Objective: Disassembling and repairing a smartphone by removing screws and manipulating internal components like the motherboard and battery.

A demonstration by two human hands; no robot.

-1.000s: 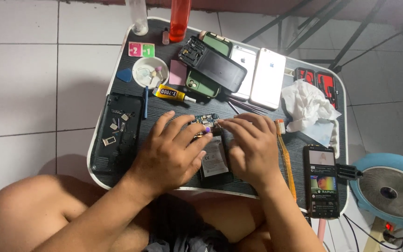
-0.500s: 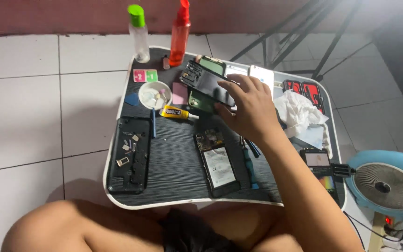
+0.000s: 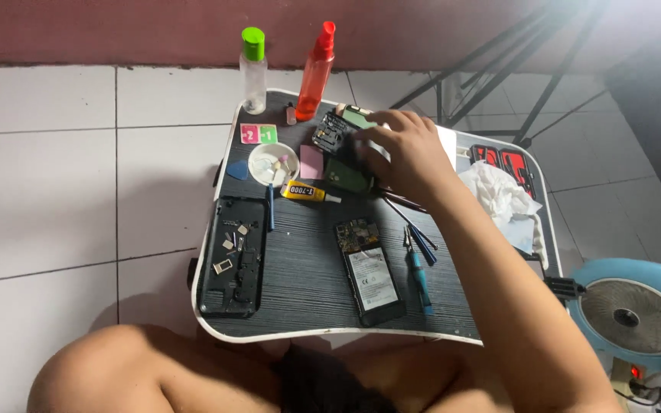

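Right hand: the right hand (image 3: 403,153) is stretched across the far part of the desk (image 3: 307,283), palm down, fingers loosely curled over a pile of phone parts (image 3: 338,134); whether anything is gripped cannot be told.
Left hand: not seen in the head view.
Phone parts: a cluster of dark and green pieces is lain at 9 o'clock of the hand, touched by the fingertips.
Opened phone: an opened phone (image 3: 369,268) with its battery exposed is lain at 6 o'clock of the hand, well apart from it.
Tools: a blue-handled screwdriver (image 3: 418,271) and thin tweezers (image 3: 411,222) are lain just beside the opened phone, at its 3 o'clock.
Glue tube: a yellow glue tube (image 3: 307,191) is lain at 8 o'clock of the hand, near a small white dish (image 3: 273,163).
Back cover: a black back cover (image 3: 232,256) holding small parts is placed at the desk's 9 o'clock edge.
Bottles: a clear bottle with green cap (image 3: 253,69) and a red spray bottle (image 3: 317,73) are stood at 12 o'clock of the desk.
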